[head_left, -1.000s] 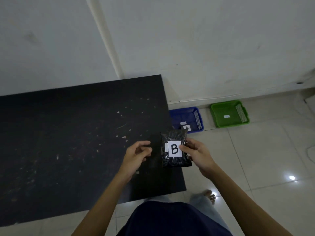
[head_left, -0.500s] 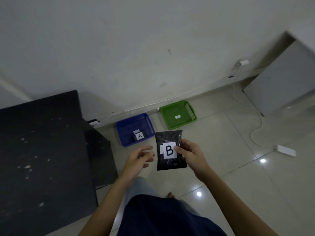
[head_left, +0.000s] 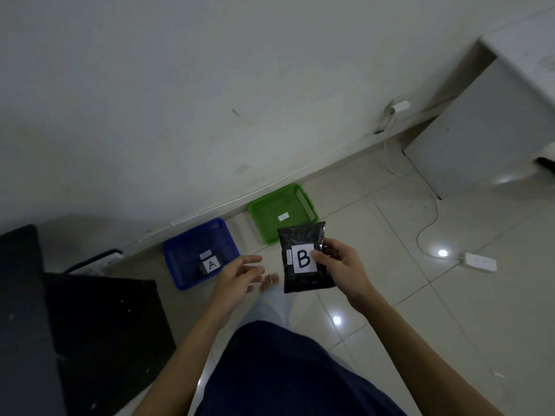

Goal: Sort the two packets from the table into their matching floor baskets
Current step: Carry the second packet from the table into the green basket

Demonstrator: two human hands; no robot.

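My right hand (head_left: 341, 264) holds a black packet (head_left: 303, 276) with a white label marked B, gripped at its right edge and held upright in the air above the floor. The packet's top overlaps the near edge of the green basket (head_left: 267, 210), which holds only a small white label. Left of it stands the blue basket (head_left: 177, 259), where a black packet with a white label marked A (head_left: 211, 264) lies. My left hand (head_left: 238, 277) hovers empty with fingers spread, just right of the blue basket.
The black table (head_left: 24, 310) fills the lower left. A white wall runs behind both baskets. A white cabinet (head_left: 486, 127) stands at the right, with a white cable and power adapter (head_left: 480, 262) on the tiled floor. My bare foot (head_left: 268, 282) shows between the hands.
The view has turned right from the table toward the baskets, which are closer now. The B packet stays in my right hand and now overlaps the green basket's near edge.
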